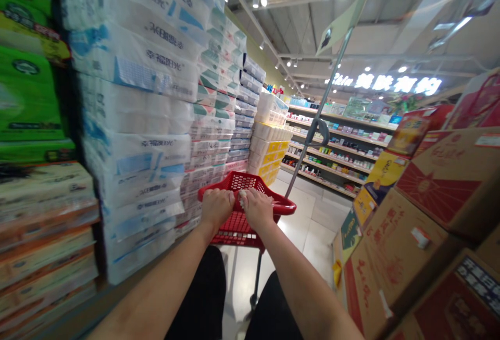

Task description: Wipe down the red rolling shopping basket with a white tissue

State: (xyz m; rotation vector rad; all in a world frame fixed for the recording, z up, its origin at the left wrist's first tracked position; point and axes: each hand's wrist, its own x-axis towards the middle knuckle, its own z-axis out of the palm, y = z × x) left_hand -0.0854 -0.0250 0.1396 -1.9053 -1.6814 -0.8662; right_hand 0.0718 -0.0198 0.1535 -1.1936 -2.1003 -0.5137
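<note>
A red plastic shopping cart (234,225) with a mesh basket stands right in front of me. Its handle (287,206) runs across the near side of the basket. My left hand (217,208) is closed over the left part of this handle. To the right, my right hand (255,205) wraps round the same bar, and something small and whitish shows by its thumb, too small to name. Both hands sit near the middle of the bar with a narrow gap between them. Little of the basket's inside shows behind the hands.
Tall stacks of wrapped tissue packs (152,121) line the left side, close to the cart. Cardboard boxes (394,236) are piled on the right. A metal sign pole (332,92) leans in view ahead, before shelves (347,147) of goods. Pale floor tiles (308,236) run between.
</note>
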